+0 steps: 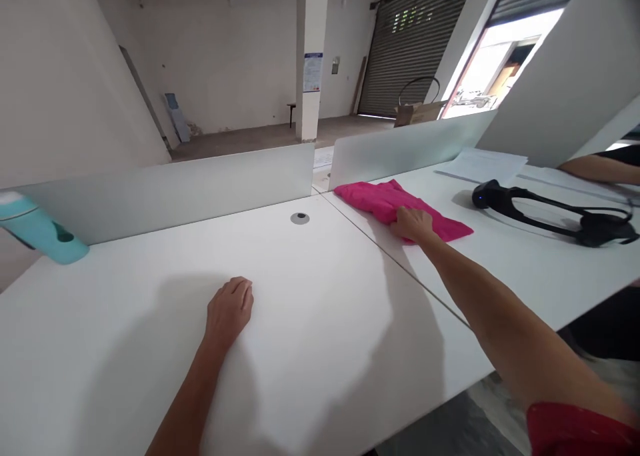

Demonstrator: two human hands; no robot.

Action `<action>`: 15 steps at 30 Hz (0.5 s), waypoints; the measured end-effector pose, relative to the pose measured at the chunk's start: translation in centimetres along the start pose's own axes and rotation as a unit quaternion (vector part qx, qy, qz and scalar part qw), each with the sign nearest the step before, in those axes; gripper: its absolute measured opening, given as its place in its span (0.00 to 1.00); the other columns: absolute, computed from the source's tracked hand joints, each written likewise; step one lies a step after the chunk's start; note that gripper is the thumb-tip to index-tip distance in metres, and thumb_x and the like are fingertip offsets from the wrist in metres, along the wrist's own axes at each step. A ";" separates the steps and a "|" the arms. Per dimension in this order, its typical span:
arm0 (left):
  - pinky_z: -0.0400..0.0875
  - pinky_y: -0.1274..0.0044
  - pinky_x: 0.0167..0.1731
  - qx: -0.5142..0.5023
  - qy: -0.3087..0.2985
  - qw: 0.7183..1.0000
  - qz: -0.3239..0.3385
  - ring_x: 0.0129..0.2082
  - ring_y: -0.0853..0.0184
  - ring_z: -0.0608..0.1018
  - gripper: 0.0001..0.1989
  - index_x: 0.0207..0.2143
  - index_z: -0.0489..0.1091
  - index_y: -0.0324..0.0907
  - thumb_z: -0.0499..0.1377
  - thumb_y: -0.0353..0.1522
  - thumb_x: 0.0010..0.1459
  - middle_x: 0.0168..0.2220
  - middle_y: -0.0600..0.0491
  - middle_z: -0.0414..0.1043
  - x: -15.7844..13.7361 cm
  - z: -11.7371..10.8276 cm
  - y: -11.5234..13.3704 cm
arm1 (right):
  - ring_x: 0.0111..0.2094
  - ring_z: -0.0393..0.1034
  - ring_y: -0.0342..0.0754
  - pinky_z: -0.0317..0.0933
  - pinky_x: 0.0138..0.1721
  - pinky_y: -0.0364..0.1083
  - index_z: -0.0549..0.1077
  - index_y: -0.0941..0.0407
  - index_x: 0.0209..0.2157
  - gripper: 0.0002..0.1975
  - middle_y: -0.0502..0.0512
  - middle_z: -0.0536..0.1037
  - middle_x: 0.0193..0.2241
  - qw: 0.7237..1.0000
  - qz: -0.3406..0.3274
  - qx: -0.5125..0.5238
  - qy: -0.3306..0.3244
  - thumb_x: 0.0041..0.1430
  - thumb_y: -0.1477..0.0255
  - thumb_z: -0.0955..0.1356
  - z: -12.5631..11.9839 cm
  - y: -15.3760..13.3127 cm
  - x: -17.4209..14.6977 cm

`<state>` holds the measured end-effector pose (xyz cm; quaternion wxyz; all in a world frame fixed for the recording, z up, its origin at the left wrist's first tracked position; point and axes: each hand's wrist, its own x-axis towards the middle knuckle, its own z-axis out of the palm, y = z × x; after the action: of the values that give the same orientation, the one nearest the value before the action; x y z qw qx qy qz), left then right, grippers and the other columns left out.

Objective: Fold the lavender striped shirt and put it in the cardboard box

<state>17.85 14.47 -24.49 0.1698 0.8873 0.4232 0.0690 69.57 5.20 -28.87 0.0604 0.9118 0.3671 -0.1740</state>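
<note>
My right hand (413, 224) reaches far out and grips the near edge of a bright pink folded cloth (383, 199). The cloth lies on the desk just past the seam between two tabletops; whether it is a garment I cannot tell. My left hand (231, 308) rests on the white desk (300, 296) with its fingers curled in, and nothing shows in it. A round cable grommet (300, 218) sits in the desktop between my hands, farther back.
Low frosted partitions (200, 186) run along the desk's back edge. A turquoise bottle (47, 233) stands at the far left. On the right lie a black headset (540, 213) and white papers (483, 165). Another person's forearm (603, 169) rests at the far right.
</note>
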 end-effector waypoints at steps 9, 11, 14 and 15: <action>0.73 0.69 0.50 -0.097 -0.106 0.987 -0.075 0.44 0.61 0.80 0.11 0.39 0.77 0.44 0.55 0.27 0.66 0.45 0.47 0.80 -0.1 -0.9 1.0 | 0.19 0.65 0.54 0.52 0.28 0.56 0.66 0.48 0.14 0.17 0.62 0.71 0.19 0.995 -0.069 0.062 -0.044 0.52 0.68 0.72 -5.2 0.0 -7.9; 0.74 0.70 0.48 -0.120 -0.107 0.981 -0.110 0.45 0.61 0.80 0.10 0.41 0.77 0.45 0.55 0.28 0.66 0.44 0.49 0.80 0.0 -1.2 1.1 | 0.19 0.68 0.57 0.55 0.27 0.58 0.74 0.45 0.19 0.09 0.63 0.75 0.20 0.981 -0.007 0.169 -0.092 0.50 0.68 0.74 -6.1 -0.2 -9.7; 0.74 0.71 0.45 -0.149 -0.097 0.970 -0.164 0.45 0.61 0.80 0.10 0.44 0.77 0.45 0.56 0.30 0.67 0.47 0.48 0.79 -0.1 -1.3 1.1 | 0.23 0.74 0.57 0.62 0.27 0.57 0.80 0.44 0.27 0.01 0.63 0.80 0.26 0.930 0.071 0.321 -0.166 0.51 0.65 0.75 -7.5 -2.0 -13.2; 0.74 0.71 0.45 -0.162 -0.093 0.966 -0.181 0.45 0.60 0.80 0.11 0.46 0.77 0.44 0.56 0.31 0.67 0.47 0.48 0.79 -0.1 -1.2 1.1 | 0.23 0.74 0.57 0.62 0.26 0.56 0.80 0.46 0.26 0.04 0.63 0.80 0.25 0.910 0.083 0.356 -0.196 0.50 0.64 0.76 -7.9 -3.2 -14.5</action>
<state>18.26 14.07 -22.94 0.3595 0.7593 0.5419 0.0218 59.81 0.02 -16.19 -0.1833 0.8472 0.1848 -0.4631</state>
